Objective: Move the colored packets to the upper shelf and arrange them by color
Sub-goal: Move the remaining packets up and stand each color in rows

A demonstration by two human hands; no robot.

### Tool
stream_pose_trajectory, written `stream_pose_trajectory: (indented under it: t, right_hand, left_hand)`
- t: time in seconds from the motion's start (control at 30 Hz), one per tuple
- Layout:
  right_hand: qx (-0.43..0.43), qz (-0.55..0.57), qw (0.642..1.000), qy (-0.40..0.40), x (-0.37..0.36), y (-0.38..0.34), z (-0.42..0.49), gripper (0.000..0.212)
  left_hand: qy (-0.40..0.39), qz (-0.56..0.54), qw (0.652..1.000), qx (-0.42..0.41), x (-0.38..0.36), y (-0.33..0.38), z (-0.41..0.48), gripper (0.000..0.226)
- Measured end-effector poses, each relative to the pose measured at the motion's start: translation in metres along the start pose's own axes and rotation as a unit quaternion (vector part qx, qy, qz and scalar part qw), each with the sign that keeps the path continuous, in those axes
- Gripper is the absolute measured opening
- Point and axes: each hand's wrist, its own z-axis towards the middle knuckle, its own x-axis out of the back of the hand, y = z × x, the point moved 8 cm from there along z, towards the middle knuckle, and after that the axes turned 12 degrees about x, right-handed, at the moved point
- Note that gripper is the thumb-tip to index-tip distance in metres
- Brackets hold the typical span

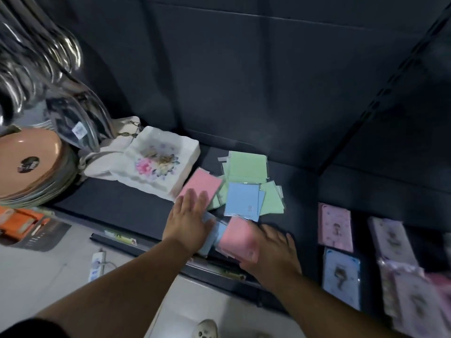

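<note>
Packets in pink, green and blue lie heaped mid-frame on the dark shelf. Left hand rests flat on them, fingers straight. Just right of it, right hand grips a pink packet.

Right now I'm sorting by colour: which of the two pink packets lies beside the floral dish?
The rear pink packet, by the floral dish's corner beyond the left hand; the other pink packet sits at the shelf's front edge.

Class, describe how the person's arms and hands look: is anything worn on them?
Both forearms are bare. Neither the left hand nor the right hand wears a glove, and no watch, bracelet or ring shows. A dark patch at the lower left may be a sleeve.
</note>
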Motion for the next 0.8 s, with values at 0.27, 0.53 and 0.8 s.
stream_pose_trajectory:
  t: [0.27,0.53,0.8]
  right_hand:
    - [-0.017,0.119,0.989,0.083,0.014,0.005,-0.001,0.079]
    - [-0.055,0.206,0.957,0.195,0.050,0.010,0.020,0.094]
    - [-0.103,0.208,0.960,0.157,0.045,0.005,0.059,0.083]
  left_hand:
    - [0.006,-0.030,1.000,0.004,0.004,0.006,0.016,0.054]
    - [0.069,-0.002,0.998,-0.009,0.005,0.006,0.030,0.050]
    - [0.063,-0.031,0.997,0.022,0.012,0.006,0.021,0.061]
